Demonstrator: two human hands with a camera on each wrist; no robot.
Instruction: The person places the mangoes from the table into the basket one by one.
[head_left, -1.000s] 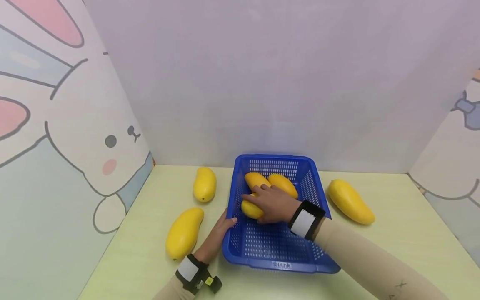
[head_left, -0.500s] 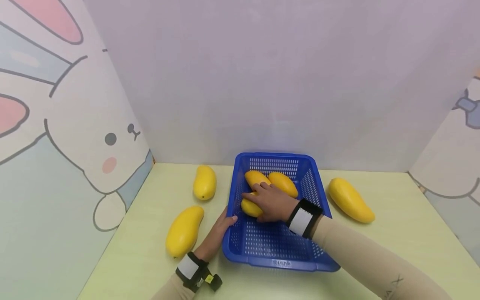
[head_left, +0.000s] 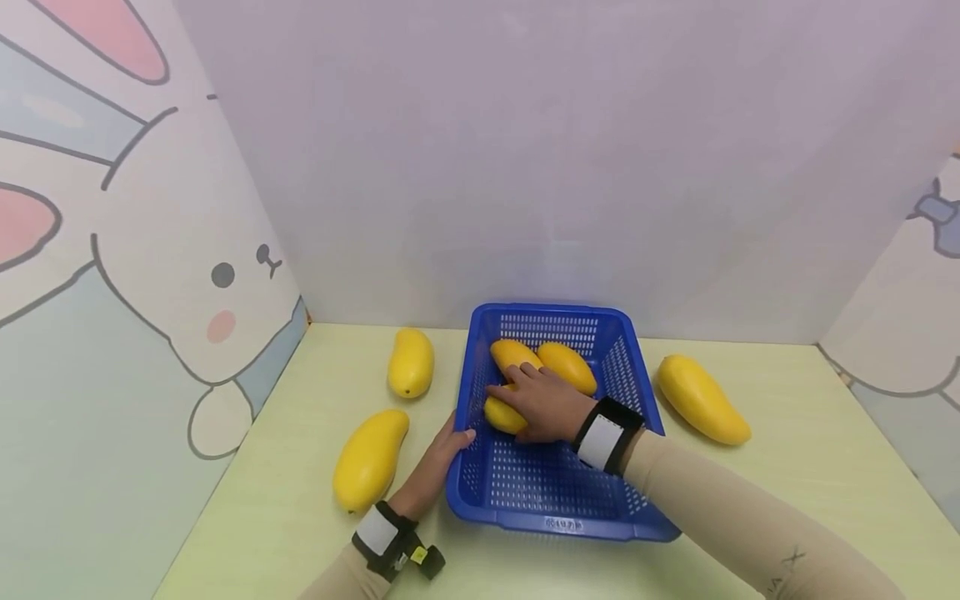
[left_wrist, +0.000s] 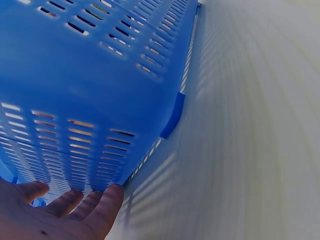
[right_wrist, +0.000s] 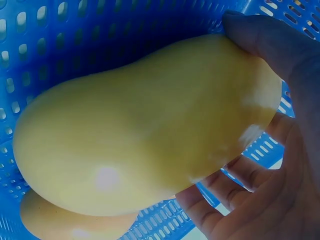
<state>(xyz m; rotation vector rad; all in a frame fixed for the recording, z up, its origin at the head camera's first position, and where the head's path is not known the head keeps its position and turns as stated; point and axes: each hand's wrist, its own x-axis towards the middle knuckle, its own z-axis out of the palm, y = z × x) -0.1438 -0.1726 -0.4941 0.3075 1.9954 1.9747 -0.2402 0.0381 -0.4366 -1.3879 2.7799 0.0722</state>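
Right hand [head_left: 543, 406] grips a smooth yellow mango [head_left: 502, 414] inside the perforated blue plastic basket [head_left: 551, 507], flat-fingered left hand [head_left: 438, 454] steadying its left wall; release seems next.

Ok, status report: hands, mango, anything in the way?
Right hand grips a mango inside the blue basket. Left hand rests flat against the basket's left wall. Two more mangoes crowd the basket's far end, touching the held one.

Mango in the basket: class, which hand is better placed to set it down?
Right. The right hand already grips that mango inside the basket; the left hand only rests against its outer wall.
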